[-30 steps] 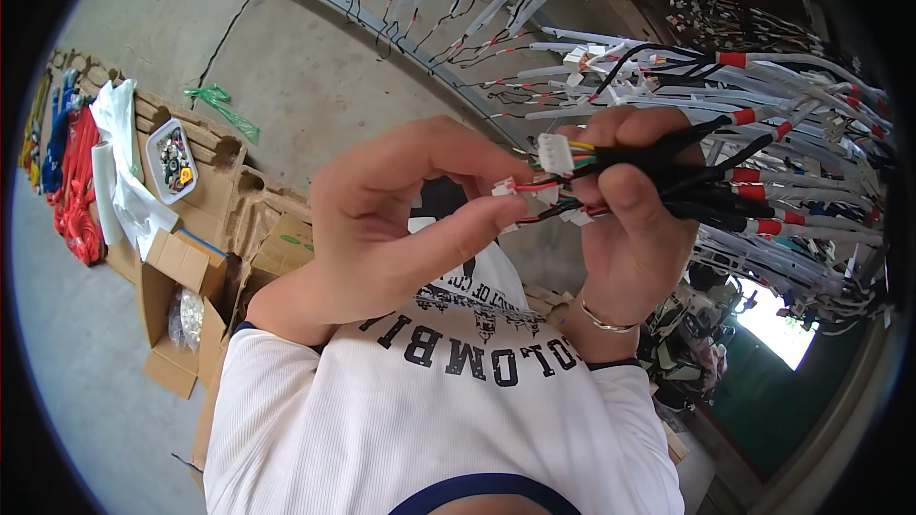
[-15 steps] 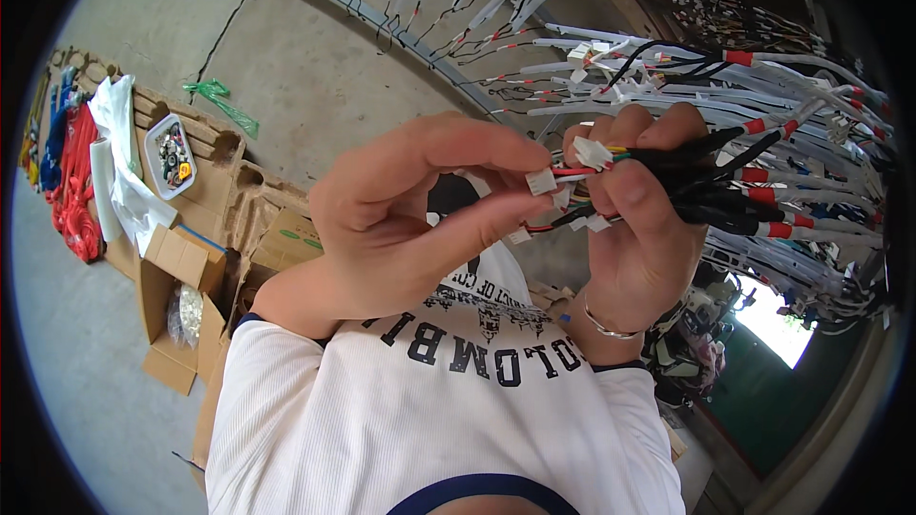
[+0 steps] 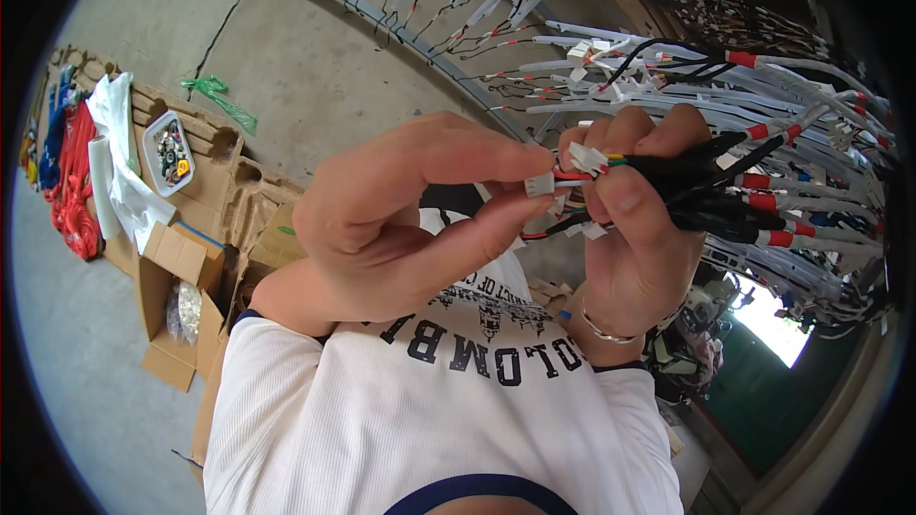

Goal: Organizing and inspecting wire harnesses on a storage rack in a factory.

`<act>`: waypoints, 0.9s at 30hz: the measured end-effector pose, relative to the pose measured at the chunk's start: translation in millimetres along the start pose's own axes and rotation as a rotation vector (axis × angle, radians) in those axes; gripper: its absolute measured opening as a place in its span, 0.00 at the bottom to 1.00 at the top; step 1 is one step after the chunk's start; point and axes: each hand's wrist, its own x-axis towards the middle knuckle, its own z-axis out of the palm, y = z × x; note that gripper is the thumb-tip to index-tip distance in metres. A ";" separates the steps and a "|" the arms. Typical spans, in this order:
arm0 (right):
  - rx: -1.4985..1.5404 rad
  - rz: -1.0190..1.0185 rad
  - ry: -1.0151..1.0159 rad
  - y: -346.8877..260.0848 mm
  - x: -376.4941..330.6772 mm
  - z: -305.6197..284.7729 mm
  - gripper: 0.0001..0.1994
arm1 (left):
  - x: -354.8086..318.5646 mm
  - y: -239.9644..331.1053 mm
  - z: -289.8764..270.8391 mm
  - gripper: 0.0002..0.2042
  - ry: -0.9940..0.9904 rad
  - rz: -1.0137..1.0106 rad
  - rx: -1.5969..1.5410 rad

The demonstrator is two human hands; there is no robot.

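My left hand (image 3: 410,210) pinches a small white plug connector (image 3: 540,185) between thumb and forefinger. Red and white wires run from that connector toward the right. My right hand (image 3: 639,195) is closed round a bundle of wire harnesses (image 3: 701,181), black-sleeved with red bands farther along. Another white connector (image 3: 588,161) sticks out above the right thumb, with coloured wires behind it. More white connectors show below, partly hidden by the fingers.
Many white-sleeved cables (image 3: 658,86) hang along a metal frame (image 3: 382,24) at the right and far side. At left are a white tray (image 3: 169,154) of small parts, red wire bundles (image 3: 80,181), a cardboard box (image 3: 176,300) and a green plastic strip (image 3: 224,103).
My left hand has shifted slightly left, still pinching the connector, which has turned a little. The other connector above my right thumb has tilted. My right hand stays closed on the bundle.
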 end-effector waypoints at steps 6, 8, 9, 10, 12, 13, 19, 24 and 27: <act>-0.039 0.018 0.007 -1.3 0.6 -2.4 0.13 | 3.0 -4.9 7.0 0.13 0.099 0.029 0.020; -0.038 0.022 0.028 -1.7 1.1 -0.6 0.14 | 1.6 -5.4 8.7 0.13 0.099 0.003 0.029; -0.037 0.027 0.050 -2.2 1.6 0.3 0.14 | 1.0 -5.7 9.1 0.13 0.101 -0.022 0.037; -0.036 0.025 0.049 -2.8 2.3 0.5 0.14 | 0.7 -6.5 9.1 0.13 0.100 -0.021 0.039; -0.029 0.035 0.036 -3.2 3.0 0.5 0.14 | -0.7 -8.2 8.7 0.13 0.079 -0.024 0.034; -0.028 0.034 0.035 -2.7 3.1 0.0 0.14 | -1.7 -6.6 7.5 0.13 0.079 -0.023 0.035; 0.111 0.004 0.052 2.5 3.0 -8.1 0.15 | -3.1 -6.8 14.1 0.13 0.156 -0.052 -0.024; 0.061 -0.014 0.022 4.0 2.9 -11.2 0.15 | -4.9 -2.9 6.3 0.16 0.032 -0.001 0.072; -0.052 -0.012 -0.017 1.9 2.7 -7.3 0.14 | -2.5 -3.7 5.8 0.17 0.029 0.053 0.110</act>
